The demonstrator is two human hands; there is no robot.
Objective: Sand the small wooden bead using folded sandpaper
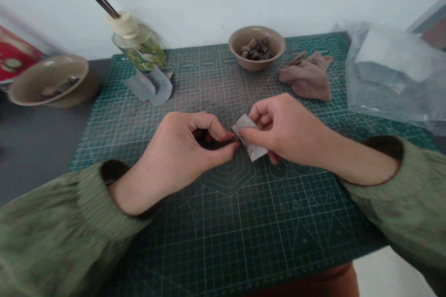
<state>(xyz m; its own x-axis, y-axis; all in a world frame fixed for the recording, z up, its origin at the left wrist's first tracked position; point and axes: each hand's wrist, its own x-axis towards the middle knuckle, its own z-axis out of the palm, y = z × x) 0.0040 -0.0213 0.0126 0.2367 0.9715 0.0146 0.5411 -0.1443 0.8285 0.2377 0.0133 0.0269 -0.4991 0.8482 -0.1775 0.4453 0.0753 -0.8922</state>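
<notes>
Over the middle of the green cutting mat [195, 232], my two hands meet at their fingertips. A small folded piece of grey sandpaper [257, 152] is pinched between the thumb and fingers of my right hand [287, 127]. My left hand [181, 148] is closed in a pinch, thumb against index finger, right at the sandpaper's left edge. Whatever small thing sits in that pinch is hidden by the fingertips. Behind my left hand, curled grey sandpaper pieces [162, 85] lie on the mat.
A tan bowl [256, 65] of small brown and dark chunks stands at the back, beside a crumpled brownish cloth [310, 78]. Far left is another bowl [24, 90] with small pieces. A reed diffuser bottle [141, 50] stands back left; a clear plastic bag [390, 78] lies right.
</notes>
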